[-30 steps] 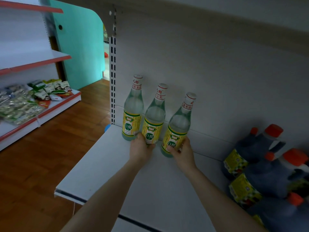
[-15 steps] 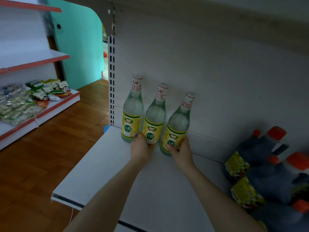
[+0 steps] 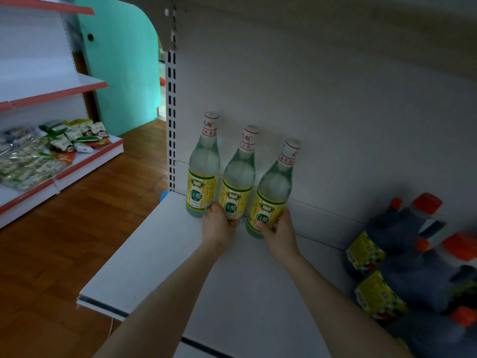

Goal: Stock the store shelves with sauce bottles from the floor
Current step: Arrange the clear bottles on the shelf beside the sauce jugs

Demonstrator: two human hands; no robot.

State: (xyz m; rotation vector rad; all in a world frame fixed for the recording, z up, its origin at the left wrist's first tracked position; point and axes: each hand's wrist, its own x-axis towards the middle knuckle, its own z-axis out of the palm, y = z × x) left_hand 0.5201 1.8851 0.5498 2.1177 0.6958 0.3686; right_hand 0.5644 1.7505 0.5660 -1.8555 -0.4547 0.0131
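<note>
Hardly anything had shifted over the last second: both hands had stayed low on the bottles, and the row had barely crept towards the back.

My left hand (image 3: 219,226) was curled round the foot of the middle bottle (image 3: 237,182), its knuckles just beside the leftmost bottle (image 3: 202,177). My right hand (image 3: 277,229) gripped the base of the right-hand bottle (image 3: 273,187), with the fingers wrapped over its yellow label.

All three stood upright on the shelf (image 3: 160,254) with their caps up. They lay straight ahead of my hands in a close row along the back panel (image 3: 335,125). The leftmost bottle was free and already parked near the slotted post (image 3: 171,125).

I judged the step to be the final seating of these two bottles. What mattered was that the row ran left to right while my arms came in from the front. Letting go therefore meant drawing straight back, without nudging a neighbour sideways.

Bare shelf lay between the right-hand bottle and the dark jugs (image 3: 402,241), nearer my right hand. No other bottles were visible on the floor (image 3: 64,241).
</note>
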